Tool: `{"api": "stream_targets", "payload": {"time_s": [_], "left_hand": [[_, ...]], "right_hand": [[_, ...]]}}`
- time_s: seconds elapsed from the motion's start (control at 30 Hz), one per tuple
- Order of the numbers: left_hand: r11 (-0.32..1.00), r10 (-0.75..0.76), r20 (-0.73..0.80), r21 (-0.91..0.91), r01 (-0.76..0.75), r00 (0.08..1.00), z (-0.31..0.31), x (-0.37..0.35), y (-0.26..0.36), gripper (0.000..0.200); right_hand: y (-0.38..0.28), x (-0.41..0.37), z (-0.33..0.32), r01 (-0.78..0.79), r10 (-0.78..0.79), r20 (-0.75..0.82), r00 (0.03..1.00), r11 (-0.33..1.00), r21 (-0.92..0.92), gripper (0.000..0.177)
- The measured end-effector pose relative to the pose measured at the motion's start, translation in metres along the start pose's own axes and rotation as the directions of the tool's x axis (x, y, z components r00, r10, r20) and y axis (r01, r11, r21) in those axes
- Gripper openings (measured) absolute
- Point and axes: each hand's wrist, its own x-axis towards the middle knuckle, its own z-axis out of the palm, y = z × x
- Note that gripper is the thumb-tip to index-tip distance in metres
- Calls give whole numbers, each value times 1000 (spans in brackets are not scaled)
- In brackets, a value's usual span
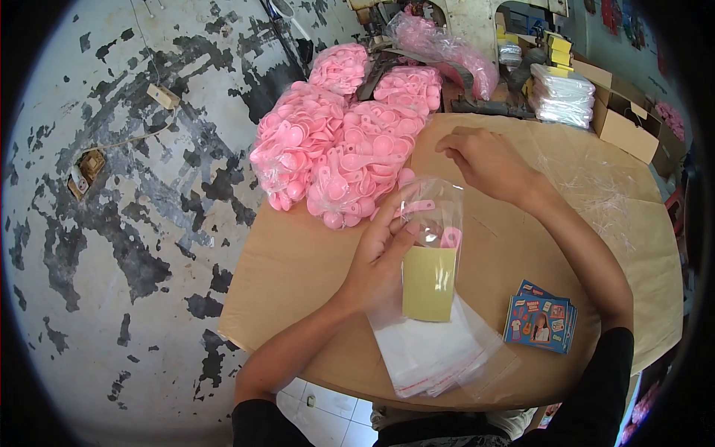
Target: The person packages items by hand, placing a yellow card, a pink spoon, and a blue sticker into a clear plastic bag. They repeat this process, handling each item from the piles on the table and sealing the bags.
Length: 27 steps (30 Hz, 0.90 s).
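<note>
My left hand [383, 257] grips a clear plastic bag [450, 201] by its left side, thumb in front. Inside the bag are a yellowish card [428, 287] and pink plastic scoops, with one pink handle [450, 238] showing above the card. Up and to the right, my right hand [488, 160] hovers over the table with its fingers curled and slightly apart; I see nothing in it. Just beyond my left hand lie transparent sacks full of pink measuring scoops [365, 160]. Beneath the held bag is a stack of flat clear bags [424, 357].
A pile of blue printed cards [540, 322] lies by my right forearm. Brown paper covers the table [298, 261]. Thin plastic strands [603, 190] are scattered at right. Stacked clear packs [562, 95], a cardboard box [625, 123] and a machine [469, 30] stand at the back.
</note>
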Motion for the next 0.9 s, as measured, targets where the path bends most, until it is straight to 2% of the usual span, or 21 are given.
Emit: {"api": "stream_targets", "payload": {"time_s": [0.17, 0.27, 0.37, 0.47, 0.57, 0.67, 0.77, 0.9], "left_hand": [[992, -100, -46, -84, 96, 994, -2, 2, 7, 47], [992, -102, -84, -84, 95, 991, -2, 3, 4, 47], [990, -133, -78, -52, 129, 988, -1, 4, 7, 47], [985, -173, -81, -37, 171, 982, -3, 3, 8, 47], [994, -112, -62, -12, 112, 992, -4, 2, 4, 48], [994, -106, -102, -9, 106, 989, 2, 2, 3, 49], [991, -48, -25, 124, 50, 999, -4, -3, -1, 48], [993, -86, -38, 78, 88, 996, -2, -2, -2, 50]], "right_hand": [[42, -7, 2, -47, 103, 238, 966, 973, -227, 25], [60, -6, -13, -47, 39, 440, 897, 999, 9, 23], [6, 11, -36, -252, 188, 224, 956, 918, 305, 18], [-33, 11, -39, 4, 2, -12, 1000, 895, 447, 17], [-57, 1, -36, 331, -304, -148, 941, 917, 222, 17], [-65, -4, -38, 276, -275, -23, 961, 958, 84, 15], [-60, -3, -32, 302, -299, -57, 953, 951, 60, 14], [-60, -4, -32, 311, -311, -9, 950, 949, 57, 14]]}}
